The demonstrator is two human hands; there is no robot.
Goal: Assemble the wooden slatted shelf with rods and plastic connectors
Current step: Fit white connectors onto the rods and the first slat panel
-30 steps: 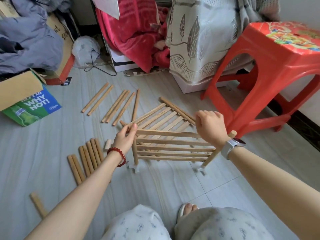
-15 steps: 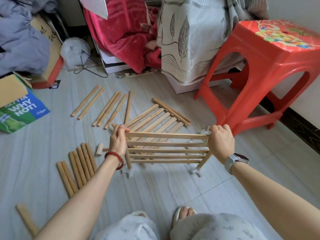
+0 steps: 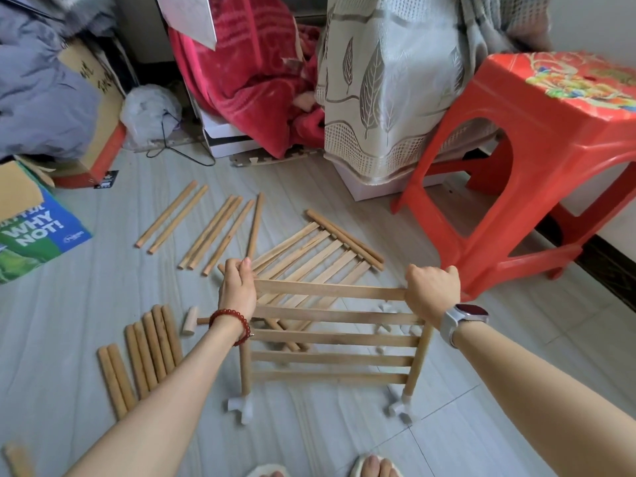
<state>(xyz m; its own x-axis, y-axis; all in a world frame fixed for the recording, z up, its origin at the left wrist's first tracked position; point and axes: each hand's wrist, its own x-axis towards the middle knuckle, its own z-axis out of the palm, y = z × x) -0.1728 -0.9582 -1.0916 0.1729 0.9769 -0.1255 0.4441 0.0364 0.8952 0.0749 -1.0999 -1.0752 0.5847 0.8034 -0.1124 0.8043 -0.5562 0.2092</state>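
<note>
The panel (image 3: 330,339) stood on the floor (image 3: 86,304), its two near corners on connectors (image 3: 240,407). The left hand (image 3: 237,290) gripped the panel's far left corner, the right hand (image 3: 432,294) its far right corner. A second panel (image 3: 309,249) lay flat just behind the panel. Long rods (image 3: 206,228) lay behind it to the left. Short rods (image 3: 144,352) lay left of the panel. The stool (image 3: 537,160) stood behind it to the right.
</note>
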